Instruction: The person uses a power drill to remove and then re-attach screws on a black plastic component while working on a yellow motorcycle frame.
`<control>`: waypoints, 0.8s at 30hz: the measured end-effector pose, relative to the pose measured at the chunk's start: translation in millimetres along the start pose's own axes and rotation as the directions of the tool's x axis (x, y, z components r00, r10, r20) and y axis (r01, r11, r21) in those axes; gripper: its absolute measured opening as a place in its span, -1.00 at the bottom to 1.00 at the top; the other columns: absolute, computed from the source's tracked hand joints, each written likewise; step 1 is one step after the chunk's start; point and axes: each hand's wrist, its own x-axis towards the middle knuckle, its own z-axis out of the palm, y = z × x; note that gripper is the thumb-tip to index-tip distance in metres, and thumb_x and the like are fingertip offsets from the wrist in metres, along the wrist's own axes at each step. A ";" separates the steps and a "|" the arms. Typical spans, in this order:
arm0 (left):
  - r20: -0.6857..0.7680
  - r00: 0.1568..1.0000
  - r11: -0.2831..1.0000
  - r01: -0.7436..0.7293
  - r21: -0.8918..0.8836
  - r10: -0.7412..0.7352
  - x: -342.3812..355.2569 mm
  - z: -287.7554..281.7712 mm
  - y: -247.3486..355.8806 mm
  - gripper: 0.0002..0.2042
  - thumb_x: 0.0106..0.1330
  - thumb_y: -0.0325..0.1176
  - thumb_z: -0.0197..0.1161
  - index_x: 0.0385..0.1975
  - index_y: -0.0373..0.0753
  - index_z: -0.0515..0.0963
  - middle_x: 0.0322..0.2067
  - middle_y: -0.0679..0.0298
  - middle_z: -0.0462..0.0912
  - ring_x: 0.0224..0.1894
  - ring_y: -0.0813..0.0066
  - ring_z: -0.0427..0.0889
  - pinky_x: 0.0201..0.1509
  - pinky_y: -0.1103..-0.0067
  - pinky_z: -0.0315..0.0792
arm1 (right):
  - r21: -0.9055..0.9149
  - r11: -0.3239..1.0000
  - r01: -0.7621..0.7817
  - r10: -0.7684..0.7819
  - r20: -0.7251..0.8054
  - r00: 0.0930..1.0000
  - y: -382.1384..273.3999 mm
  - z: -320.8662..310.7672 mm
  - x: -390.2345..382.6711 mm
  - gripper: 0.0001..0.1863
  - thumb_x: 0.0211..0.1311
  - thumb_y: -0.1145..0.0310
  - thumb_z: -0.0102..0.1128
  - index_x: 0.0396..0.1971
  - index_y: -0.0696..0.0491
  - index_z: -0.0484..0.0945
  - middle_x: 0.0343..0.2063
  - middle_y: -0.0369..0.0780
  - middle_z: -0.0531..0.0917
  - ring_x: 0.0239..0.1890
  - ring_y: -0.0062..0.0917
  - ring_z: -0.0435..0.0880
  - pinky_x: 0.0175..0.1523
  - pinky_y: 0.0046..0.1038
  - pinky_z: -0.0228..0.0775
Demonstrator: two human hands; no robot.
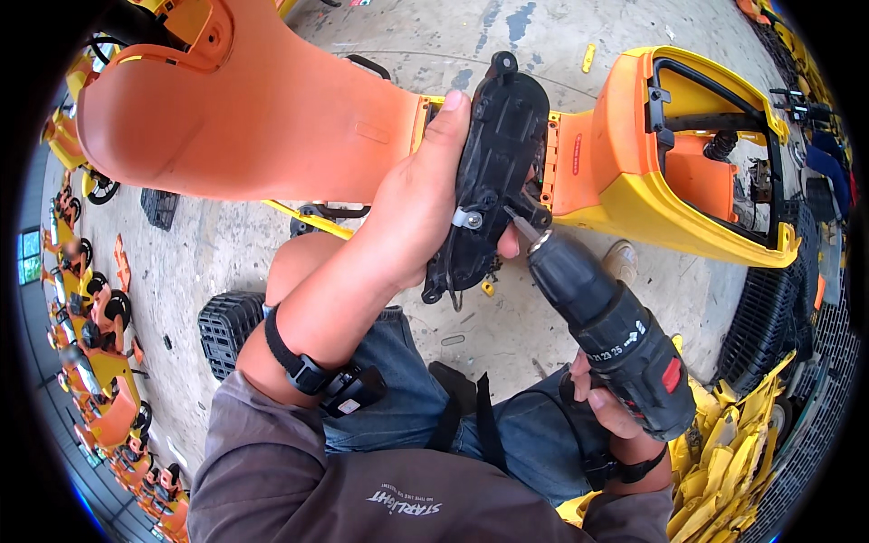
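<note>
My left hand (424, 195) grips a long black plastic housing (502, 136), thumb along its near face and some fingers hidden behind it. The housing is tilted upright in front of my lap, with mounting ears at its ends and a small silver lock-like fitting (468, 219) low on its face. In my right hand (602, 403) is a black cordless drill (602, 317) with a red switch, fingers wrapped round its handle. The drill's bit (523, 223) points up and left at the lower right edge of the housing; whether it sits in a screw I cannot tell.
An orange scooter body (262, 109) spans the upper left, joined to an orange-and-yellow frame section (625, 163) on the right. Yellow panels (724, 452) are heaped at lower right beside black crates (769, 299). More orange scooters (118, 362) line the left. A black crate (231, 330) stands near my knee.
</note>
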 end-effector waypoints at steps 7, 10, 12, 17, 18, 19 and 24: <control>-0.022 1.000 0.999 0.023 0.036 -0.023 0.1 0.8 -0.9 -0.31 0.42 0.23 -0.26 -0.17 -0.40 0.51 -0.50 0.12 0.61 -0.60 0.43 0.62 -0.59 0.56 0.55 | -0.016 1.000 0.007 -0.007 -0.005 1.000 0.6 -2.6 -0.7 -0.59 0.08 0.37 0.19 -0.05 0.18 0.47 -0.47 -0.31 0.58 -0.42 -0.61 0.56 -0.20 -0.53 0.43; -0.024 1.000 0.999 -0.002 0.034 0.003 0.7 3.1 -2.4 -0.34 0.43 0.21 -0.26 -0.15 -0.37 0.52 -0.48 0.14 0.62 -0.58 0.45 0.63 -0.57 0.57 0.55 | -0.026 1.000 0.006 -0.006 -0.012 1.000 -0.2 -2.7 -1.1 -0.59 0.09 0.37 0.19 -0.04 0.18 0.47 -0.46 -0.30 0.59 -0.42 -0.61 0.56 -0.20 -0.54 0.43; -0.027 0.998 0.997 -0.046 0.064 0.048 0.8 3.7 -2.8 -0.35 0.44 0.20 -0.25 -0.14 -0.35 0.52 -0.46 0.15 0.62 -0.56 0.47 0.63 -0.56 0.58 0.55 | -0.029 1.000 0.008 -0.008 -0.011 1.000 0.3 -2.0 -0.9 -0.59 0.09 0.37 0.19 -0.04 0.18 0.47 -0.46 -0.30 0.59 -0.42 -0.62 0.56 -0.21 -0.54 0.43; -0.022 0.996 0.983 -0.087 0.162 0.092 -0.3 3.1 -2.0 -0.37 0.45 0.18 -0.27 -0.10 -0.34 0.51 -0.42 0.17 0.64 -0.52 0.50 0.64 -0.55 0.61 0.54 | -0.041 0.999 0.010 -0.011 -0.015 1.000 0.7 -2.0 -0.8 -0.59 0.09 0.38 0.20 -0.03 0.18 0.47 -0.45 -0.30 0.60 -0.41 -0.62 0.57 -0.21 -0.54 0.44; -0.011 0.995 0.979 -0.093 0.180 0.096 -1.2 2.9 -0.8 -0.36 0.45 0.19 -0.28 -0.08 -0.33 0.50 -0.41 0.17 0.64 -0.51 0.50 0.64 -0.55 0.62 0.54 | -0.044 0.999 0.012 -0.012 -0.017 1.000 0.8 -2.4 -1.0 -0.59 0.09 0.38 0.20 -0.03 0.18 0.47 -0.45 -0.30 0.60 -0.41 -0.62 0.57 -0.21 -0.55 0.44; 0.000 0.995 0.975 -0.098 0.198 0.101 -2.3 2.8 0.9 -0.36 0.45 0.19 -0.28 -0.05 -0.33 0.49 -0.40 0.17 0.64 -0.51 0.50 0.64 -0.55 0.63 0.53 | -0.045 0.999 0.013 -0.014 -0.015 1.000 0.9 -2.8 -0.8 -0.59 0.10 0.38 0.20 -0.03 0.18 0.47 -0.44 -0.30 0.60 -0.41 -0.62 0.57 -0.21 -0.55 0.44; 0.054 0.987 0.938 -0.160 0.307 0.151 -3.5 0.5 2.1 -0.32 0.44 0.22 -0.33 0.01 -0.33 0.48 -0.38 0.19 0.63 -0.51 0.53 0.61 -0.50 0.65 0.50 | -0.061 0.998 0.016 -0.017 -0.019 1.000 -0.1 -4.1 -1.0 -0.59 0.10 0.38 0.20 -0.02 0.18 0.47 -0.43 -0.30 0.60 -0.41 -0.62 0.57 -0.21 -0.55 0.44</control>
